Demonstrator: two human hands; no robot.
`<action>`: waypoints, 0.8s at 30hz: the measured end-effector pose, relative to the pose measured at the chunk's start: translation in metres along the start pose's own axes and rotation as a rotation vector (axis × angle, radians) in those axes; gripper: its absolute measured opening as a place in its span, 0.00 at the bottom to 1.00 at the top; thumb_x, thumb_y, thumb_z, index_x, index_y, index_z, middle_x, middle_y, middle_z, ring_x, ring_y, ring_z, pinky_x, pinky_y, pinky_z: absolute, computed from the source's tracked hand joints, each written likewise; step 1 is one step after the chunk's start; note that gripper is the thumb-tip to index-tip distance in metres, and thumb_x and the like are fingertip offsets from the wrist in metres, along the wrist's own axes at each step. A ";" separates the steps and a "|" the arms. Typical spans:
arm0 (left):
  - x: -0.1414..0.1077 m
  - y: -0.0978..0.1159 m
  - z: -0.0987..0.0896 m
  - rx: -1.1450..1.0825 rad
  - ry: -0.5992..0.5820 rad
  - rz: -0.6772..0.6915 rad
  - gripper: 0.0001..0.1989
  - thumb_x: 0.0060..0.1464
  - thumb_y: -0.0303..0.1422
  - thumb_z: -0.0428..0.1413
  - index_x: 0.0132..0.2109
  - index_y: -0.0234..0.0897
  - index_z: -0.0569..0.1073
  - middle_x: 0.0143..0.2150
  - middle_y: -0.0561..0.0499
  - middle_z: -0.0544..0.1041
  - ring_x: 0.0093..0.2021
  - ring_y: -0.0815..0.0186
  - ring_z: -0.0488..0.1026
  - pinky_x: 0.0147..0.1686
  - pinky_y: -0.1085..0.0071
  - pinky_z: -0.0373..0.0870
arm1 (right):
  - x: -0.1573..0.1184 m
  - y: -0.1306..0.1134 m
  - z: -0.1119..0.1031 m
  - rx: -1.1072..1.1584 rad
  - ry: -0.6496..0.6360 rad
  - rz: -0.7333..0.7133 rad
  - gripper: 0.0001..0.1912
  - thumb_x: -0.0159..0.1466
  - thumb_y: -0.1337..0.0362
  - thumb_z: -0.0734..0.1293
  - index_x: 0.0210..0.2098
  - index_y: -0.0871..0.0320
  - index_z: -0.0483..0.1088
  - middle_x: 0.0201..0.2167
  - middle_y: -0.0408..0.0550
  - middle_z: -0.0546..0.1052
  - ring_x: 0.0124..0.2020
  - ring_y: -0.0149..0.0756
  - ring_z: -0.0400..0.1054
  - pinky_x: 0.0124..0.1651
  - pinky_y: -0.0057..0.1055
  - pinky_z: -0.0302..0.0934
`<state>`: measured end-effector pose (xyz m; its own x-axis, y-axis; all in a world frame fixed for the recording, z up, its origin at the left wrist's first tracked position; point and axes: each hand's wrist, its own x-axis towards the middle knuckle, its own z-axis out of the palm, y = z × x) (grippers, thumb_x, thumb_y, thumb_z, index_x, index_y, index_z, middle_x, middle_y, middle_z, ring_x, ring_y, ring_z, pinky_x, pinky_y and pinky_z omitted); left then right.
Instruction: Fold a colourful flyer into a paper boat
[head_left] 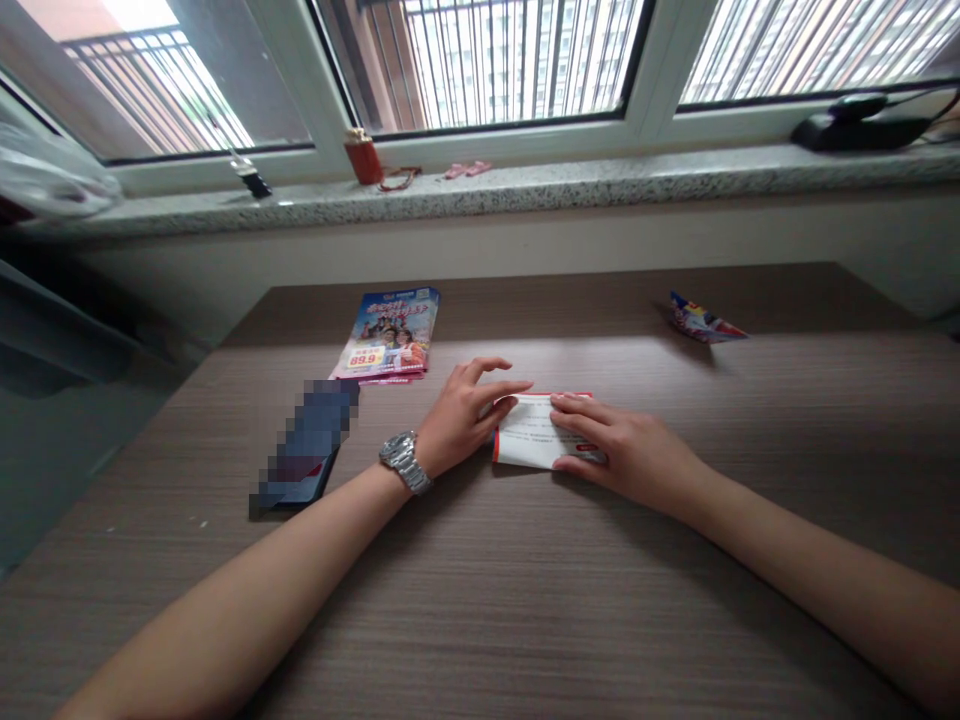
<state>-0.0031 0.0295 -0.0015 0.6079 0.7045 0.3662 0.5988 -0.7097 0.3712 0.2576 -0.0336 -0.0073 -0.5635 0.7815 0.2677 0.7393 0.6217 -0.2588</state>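
The person's left hand [461,420], with a steel wristwatch [405,462] on its wrist, sits at the left end of a folded white paper with red edging [529,432]. Its fingers are curved and slightly apart, reaching over the paper's far corner, and its thumb is at the paper's left edge. The right hand [630,460] lies over the paper's right end, its fingers [577,420] together on top and its thumb at the near edge; I cannot tell whether they clamp it. The paper lies flat on a wood-grain table [525,600], between both hands.

Left of the hands is a smartphone [304,450], pixelated and lying face up. Farther on lies a stack of colorful leaflets [386,335], and at the far right of the table is a folded printed paper piece [705,320].

Beyond the table runs a speckled stone windowsill [487,190] holding a red cylindrical container [364,158], small pink items [466,170], a black device [862,125] and a plastic bag [45,170], beneath barred windows [510,70].
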 end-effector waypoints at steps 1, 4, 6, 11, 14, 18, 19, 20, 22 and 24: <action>-0.001 0.004 -0.003 0.005 0.003 0.014 0.16 0.68 0.35 0.50 0.60 0.50 0.73 0.62 0.48 0.67 0.62 0.58 0.63 0.63 0.55 0.61 | 0.000 0.000 0.000 0.004 -0.003 0.004 0.23 0.67 0.54 0.68 0.58 0.56 0.70 0.64 0.56 0.70 0.62 0.49 0.67 0.59 0.46 0.67; -0.003 0.024 -0.008 0.035 -0.049 0.068 0.16 0.68 0.38 0.50 0.59 0.47 0.72 0.62 0.46 0.69 0.61 0.57 0.65 0.62 0.54 0.63 | 0.001 -0.001 -0.001 0.020 0.008 0.000 0.23 0.66 0.54 0.68 0.58 0.53 0.69 0.64 0.55 0.70 0.62 0.49 0.67 0.58 0.47 0.68; -0.005 0.037 -0.009 0.080 -0.084 0.074 0.18 0.67 0.40 0.51 0.61 0.46 0.70 0.63 0.45 0.68 0.61 0.55 0.65 0.62 0.53 0.63 | 0.001 -0.001 -0.002 0.025 0.014 -0.009 0.22 0.67 0.54 0.68 0.59 0.52 0.69 0.64 0.54 0.70 0.62 0.48 0.67 0.59 0.47 0.67; -0.009 0.053 -0.001 0.114 -0.168 0.083 0.21 0.65 0.40 0.53 0.63 0.45 0.67 0.65 0.45 0.66 0.61 0.54 0.66 0.63 0.53 0.63 | 0.001 -0.001 -0.001 0.023 0.016 -0.020 0.23 0.68 0.55 0.66 0.60 0.53 0.67 0.64 0.54 0.70 0.62 0.47 0.67 0.61 0.45 0.66; -0.010 0.052 0.003 0.099 -0.200 0.055 0.23 0.64 0.41 0.54 0.64 0.45 0.65 0.66 0.44 0.65 0.62 0.53 0.65 0.63 0.52 0.63 | 0.001 0.000 0.000 0.025 0.018 -0.014 0.24 0.68 0.54 0.66 0.60 0.54 0.67 0.63 0.55 0.70 0.62 0.48 0.67 0.60 0.45 0.67; -0.012 0.047 0.005 0.077 -0.240 0.006 0.27 0.64 0.43 0.54 0.67 0.45 0.62 0.68 0.43 0.62 0.65 0.53 0.63 0.64 0.51 0.63 | 0.000 0.000 0.000 0.012 0.013 -0.015 0.23 0.68 0.54 0.66 0.60 0.57 0.68 0.63 0.56 0.71 0.62 0.47 0.66 0.61 0.45 0.65; -0.012 0.046 0.005 0.072 -0.249 0.000 0.28 0.64 0.44 0.54 0.67 0.46 0.61 0.69 0.43 0.61 0.66 0.53 0.62 0.64 0.52 0.62 | 0.000 -0.001 0.000 0.012 0.017 -0.016 0.23 0.68 0.55 0.66 0.60 0.56 0.68 0.63 0.56 0.71 0.62 0.47 0.67 0.61 0.44 0.66; -0.012 0.044 0.005 0.066 -0.259 0.000 0.28 0.64 0.44 0.54 0.68 0.46 0.60 0.70 0.43 0.59 0.67 0.53 0.61 0.65 0.52 0.62 | 0.000 -0.001 -0.001 0.015 0.022 -0.016 0.23 0.68 0.54 0.66 0.59 0.56 0.68 0.62 0.56 0.71 0.62 0.47 0.67 0.60 0.44 0.66; -0.013 0.039 0.004 0.061 -0.276 0.007 0.30 0.65 0.46 0.53 0.70 0.48 0.56 0.72 0.43 0.56 0.68 0.53 0.59 0.66 0.50 0.60 | 0.000 -0.001 -0.001 0.020 0.024 -0.012 0.22 0.68 0.54 0.66 0.59 0.55 0.69 0.62 0.55 0.72 0.62 0.48 0.67 0.59 0.45 0.68; -0.014 0.033 0.001 0.081 -0.299 0.035 0.34 0.64 0.48 0.53 0.71 0.49 0.53 0.73 0.42 0.52 0.72 0.50 0.53 0.69 0.46 0.52 | 0.000 0.000 -0.001 0.025 0.013 -0.007 0.22 0.67 0.54 0.66 0.58 0.54 0.69 0.63 0.55 0.71 0.62 0.48 0.66 0.59 0.46 0.68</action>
<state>0.0086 -0.0037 0.0053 0.7482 0.6549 0.1062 0.6069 -0.7403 0.2891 0.2580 -0.0339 -0.0065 -0.5635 0.7765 0.2818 0.7260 0.6283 -0.2796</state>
